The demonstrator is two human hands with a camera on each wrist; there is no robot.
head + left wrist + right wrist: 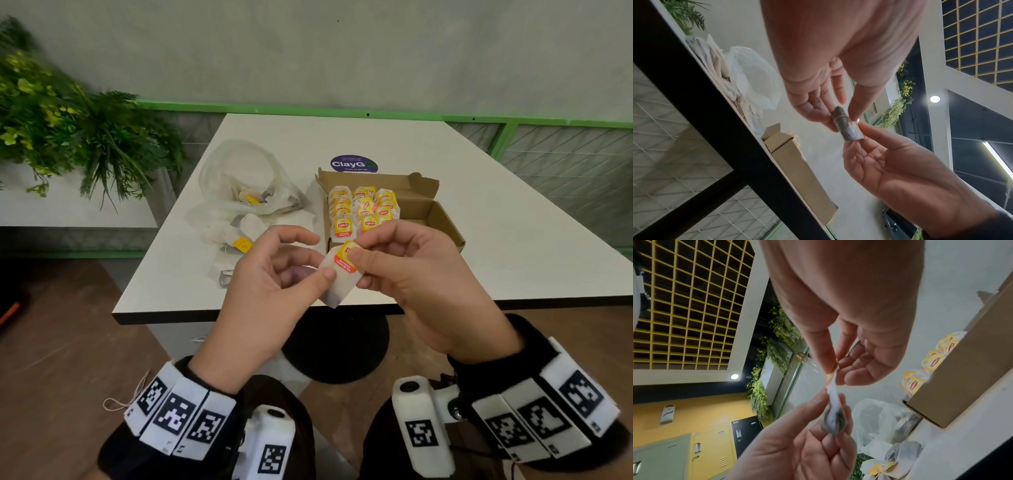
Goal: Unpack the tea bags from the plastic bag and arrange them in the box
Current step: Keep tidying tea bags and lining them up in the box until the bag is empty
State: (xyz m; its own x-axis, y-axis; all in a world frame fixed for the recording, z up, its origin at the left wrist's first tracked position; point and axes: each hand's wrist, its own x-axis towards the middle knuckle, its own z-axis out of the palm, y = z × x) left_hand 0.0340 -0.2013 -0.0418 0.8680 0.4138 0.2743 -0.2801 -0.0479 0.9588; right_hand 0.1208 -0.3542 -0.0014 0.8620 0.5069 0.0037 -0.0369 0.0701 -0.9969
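Both hands hold one tea bag (342, 277) with a yellow and red tag above the table's front edge. My left hand (323, 274) pinches its lower paper part between thumb and fingers. My right hand (361, 248) pinches the tag end. In the left wrist view the tea bag (846, 128) shows dark tea through the paper. The open cardboard box (428, 212) lies just behind my hands, with several tagged tea bags (363, 212) standing in rows in its left part. The clear plastic bag (239, 178) lies crumpled to the left with tea bags inside.
Several loose tea bags (239, 236) lie on the white table (513, 257) between the plastic bag and my left hand. A round purple sticker (354, 164) sits behind the box. Green plants (68, 130) stand beyond the table's left side.
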